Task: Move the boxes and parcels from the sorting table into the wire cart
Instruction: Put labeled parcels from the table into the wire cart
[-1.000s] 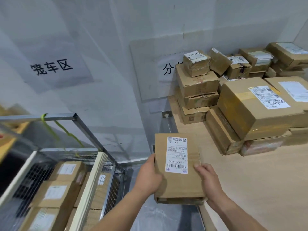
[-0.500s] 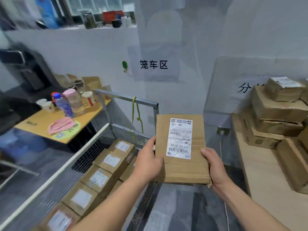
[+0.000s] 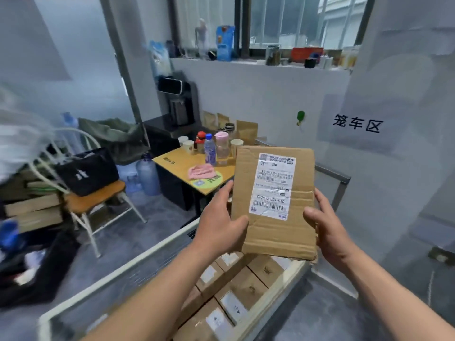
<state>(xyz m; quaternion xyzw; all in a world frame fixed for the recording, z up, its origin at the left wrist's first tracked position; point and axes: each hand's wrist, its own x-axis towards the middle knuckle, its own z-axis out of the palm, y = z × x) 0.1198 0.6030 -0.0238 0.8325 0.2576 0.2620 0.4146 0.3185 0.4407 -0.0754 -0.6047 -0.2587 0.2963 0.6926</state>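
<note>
flat parcel held over the wire cart, not yet set down

head view, item 1: parcel [image 3: 274,205]. flat brown cardboard, white shipping label facing up, a taped seam across the lower half, bottom right corner frayed. it is held in the air above the wire cart [image 3: 128,271], clear of the boxes below. the sorting table is out of view.

head view, item 2: wire cart. pale top rail and mesh side run along the lower left; inside, packed boxes [image 3: 236,291] lie flat in close rows, labels up.

risks, judged from this pose:
- the parcel is thin and gripped only at its two long edges, so it could bow or slip if one hand lets go first.
- the torn corner could snag on the cart rail or mesh on the way down.
- dropped from this height it could land askew across the packed boxes rather than flat in a row.
- the side table [image 3: 172,163] with bottles and cups stands just beyond the cart; a wide swing could reach it.

hands:
- left hand [image 3: 219,225]: clamped on the parcel's left edge, thumb on top, fingers hidden beneath, forearm reaching in from the lower left.
- right hand [image 3: 327,232]: clamped on the right edge low down, thumb on the top face, fingers wrapped under.
</note>
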